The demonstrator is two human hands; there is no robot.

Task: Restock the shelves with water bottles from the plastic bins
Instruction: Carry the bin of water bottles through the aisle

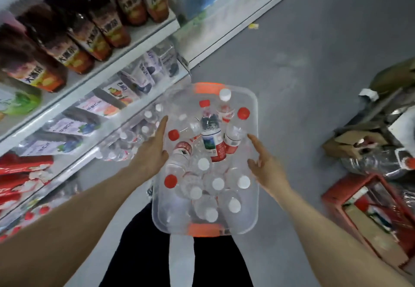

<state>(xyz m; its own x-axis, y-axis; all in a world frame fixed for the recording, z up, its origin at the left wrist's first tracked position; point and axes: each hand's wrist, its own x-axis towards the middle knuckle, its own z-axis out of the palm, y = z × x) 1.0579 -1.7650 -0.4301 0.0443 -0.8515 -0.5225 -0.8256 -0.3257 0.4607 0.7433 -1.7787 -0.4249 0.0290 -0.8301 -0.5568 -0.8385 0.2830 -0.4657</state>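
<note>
Left hand (152,149): fingers straight, empty, over the bin's left edge, likely reaching in.
Right hand (266,165): loose, empty, at the right rim.
Bin (254,217): on the floor, full of water bottles (212,138).
Shelf (74,163): low, left, some bottles stocked.

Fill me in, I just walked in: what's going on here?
A person is restocking water. Both hands, left and right, reach open over a clear plastic bin with orange handles on the grey floor. It holds red-capped and white-capped bottles. Neither hand holds one yet. The white shelves stand left.
</note>
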